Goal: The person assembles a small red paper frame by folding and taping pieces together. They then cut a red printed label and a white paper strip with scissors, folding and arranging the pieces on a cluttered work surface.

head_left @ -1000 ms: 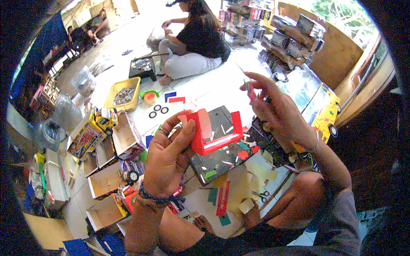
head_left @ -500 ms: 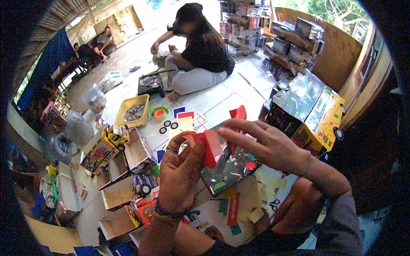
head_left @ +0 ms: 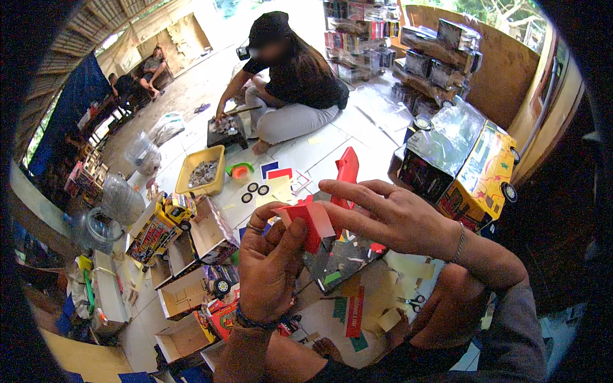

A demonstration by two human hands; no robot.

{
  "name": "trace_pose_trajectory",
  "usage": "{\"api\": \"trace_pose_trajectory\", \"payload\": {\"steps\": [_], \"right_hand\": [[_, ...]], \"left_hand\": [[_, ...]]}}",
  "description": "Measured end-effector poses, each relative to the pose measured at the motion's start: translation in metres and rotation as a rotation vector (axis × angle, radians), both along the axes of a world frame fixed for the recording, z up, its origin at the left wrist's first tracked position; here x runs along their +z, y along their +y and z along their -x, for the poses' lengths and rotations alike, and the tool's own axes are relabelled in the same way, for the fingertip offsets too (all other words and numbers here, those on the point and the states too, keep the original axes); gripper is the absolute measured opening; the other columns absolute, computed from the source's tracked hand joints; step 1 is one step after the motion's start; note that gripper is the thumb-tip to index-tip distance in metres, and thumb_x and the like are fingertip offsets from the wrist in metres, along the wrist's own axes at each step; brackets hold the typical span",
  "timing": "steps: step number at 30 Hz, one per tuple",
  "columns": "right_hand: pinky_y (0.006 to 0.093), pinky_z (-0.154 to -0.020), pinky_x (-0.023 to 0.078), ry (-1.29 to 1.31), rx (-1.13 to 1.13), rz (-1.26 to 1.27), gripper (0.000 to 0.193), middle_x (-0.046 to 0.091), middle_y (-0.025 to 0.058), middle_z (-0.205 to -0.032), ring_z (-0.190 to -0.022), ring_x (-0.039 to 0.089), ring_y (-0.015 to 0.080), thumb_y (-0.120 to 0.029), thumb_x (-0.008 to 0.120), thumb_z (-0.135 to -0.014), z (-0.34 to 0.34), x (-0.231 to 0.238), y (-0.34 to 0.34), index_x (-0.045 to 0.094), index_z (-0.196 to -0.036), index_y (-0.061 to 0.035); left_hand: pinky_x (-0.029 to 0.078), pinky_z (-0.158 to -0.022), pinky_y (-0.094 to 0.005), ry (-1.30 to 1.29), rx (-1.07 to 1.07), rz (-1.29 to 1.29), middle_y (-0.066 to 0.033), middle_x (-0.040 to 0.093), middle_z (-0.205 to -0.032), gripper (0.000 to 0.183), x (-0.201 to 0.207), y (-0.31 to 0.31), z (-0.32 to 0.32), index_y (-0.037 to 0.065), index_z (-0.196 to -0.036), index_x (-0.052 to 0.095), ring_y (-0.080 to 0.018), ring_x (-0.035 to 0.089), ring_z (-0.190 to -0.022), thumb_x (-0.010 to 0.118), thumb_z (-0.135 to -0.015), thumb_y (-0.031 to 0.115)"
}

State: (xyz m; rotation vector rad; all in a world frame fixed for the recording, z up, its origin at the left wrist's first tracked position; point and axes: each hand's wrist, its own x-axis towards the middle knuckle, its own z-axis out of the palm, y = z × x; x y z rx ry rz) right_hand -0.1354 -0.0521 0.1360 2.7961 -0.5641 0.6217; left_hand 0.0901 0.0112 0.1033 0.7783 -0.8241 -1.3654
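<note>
My left hand (head_left: 274,262) pinches a small red folded box-shaped piece (head_left: 313,223) between thumb and fingers, raised above a dark work board (head_left: 341,268). My right hand (head_left: 399,220) reaches across from the right, its fingers stretched toward the piece, the nearest fingertips at its edge. A red, long-handled tool (head_left: 347,171) sticks up from behind the right fingers and seems held in that hand; its working end and my right thumb are hidden. Scraps of coloured card lie on the board.
Small black wheels (head_left: 255,191), a yellow tub (head_left: 201,169) and toy trucks (head_left: 159,223) with open boxes (head_left: 182,297) lie to the left. A large wrapped toy truck (head_left: 456,159) stands right. Scissors (head_left: 415,302) lie near my leg. A person (head_left: 297,83) sits ahead, hand at a black tray (head_left: 225,134).
The red tool behind my right hand has shifted and now stands more upright. My right fingers have come against the red piece. The person ahead has lowered a hand to the black tray.
</note>
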Motion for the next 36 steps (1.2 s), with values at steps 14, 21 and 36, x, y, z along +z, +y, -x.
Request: {"api": "trace_pose_trajectory", "payload": {"steps": [14, 21, 36], "right_hand": [[0.0337, -0.087, 0.057, 0.018, 0.003, 0.051, 0.064, 0.041, 0.0169, -0.149, -0.101, 0.064, 0.0285, -0.018, 0.055, -0.085, -0.0003, 0.0003, -0.0033, 0.04, -0.148, -0.0127], [0.0369, -0.089, 0.056, -0.046, 0.002, 0.052, 0.056, 0.042, 0.0134, -0.15, -0.108, 0.063, 0.027, -0.02, 0.06, -0.087, -0.0018, -0.0016, -0.0062, 0.049, -0.142, -0.0158], [0.0386, -0.095, 0.052, 0.033, 0.003, 0.081, 0.038, 0.043, 0.0125, -0.15, -0.117, 0.06, 0.0202, -0.019, 0.057, -0.09, -0.002, -0.0071, -0.0088, 0.058, -0.129, -0.0158]], "left_hand": [[0.062, -0.08, -0.0332, 0.014, 0.057, 0.03, -0.0111, 0.069, -0.109, 0.032, 0.0028, 0.0006, 0.006, 0.008, -0.124, 0.054, -0.0213, 0.07, -0.095, 0.067, -0.096, 0.016], [0.061, -0.083, -0.0342, -0.039, 0.055, 0.033, -0.0131, 0.069, -0.113, 0.033, 0.0029, -0.0006, 0.0044, 0.008, -0.125, 0.053, -0.0218, 0.07, -0.098, 0.066, -0.096, 0.015], [0.06, -0.079, -0.026, 0.102, -0.003, -0.023, -0.0155, 0.071, -0.109, 0.036, 0.0092, -0.001, 0.006, 0.005, -0.126, 0.051, -0.017, 0.07, -0.097, 0.066, -0.094, 0.002]]}}
